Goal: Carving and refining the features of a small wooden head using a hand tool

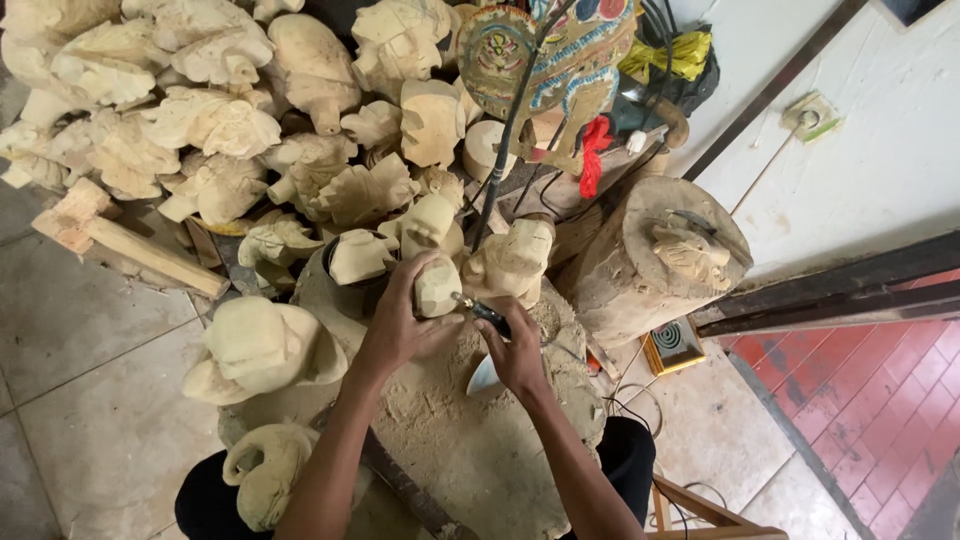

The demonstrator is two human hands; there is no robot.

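— What is being worked on there?

— A small pale carved wooden head (437, 285). It sits near the middle of the scene, on the far edge of a sawdust-covered stump (470, 440) that serves as the counter. The left hand (398, 325) has its grip closed around the piece, steadying it from the left.

— And the other hand?

— The right hand (517, 350) is clenched on a slim dark rotary tool (485, 315), its tip touching the right side of the piece. A cable (505, 140) rises from there toward the far side.

— So which stage is this?

— I judge it to be fine carving or smoothing of the surface, tool against wood. The next move, as I see it, calls for a firm hold by the left hand and a light, controlled pass of the tip, perhaps turning the piece to present a fresh face.

— What lies around?

— Just beside it stand other rough heads (510, 260). A larger blank (260, 350) lies to the left. A great heap of uncarved figures (210, 120) fills the far left. To the right stands a log block (655, 260) with a small carving on top, and far off a painted mask-like piece (560, 50).
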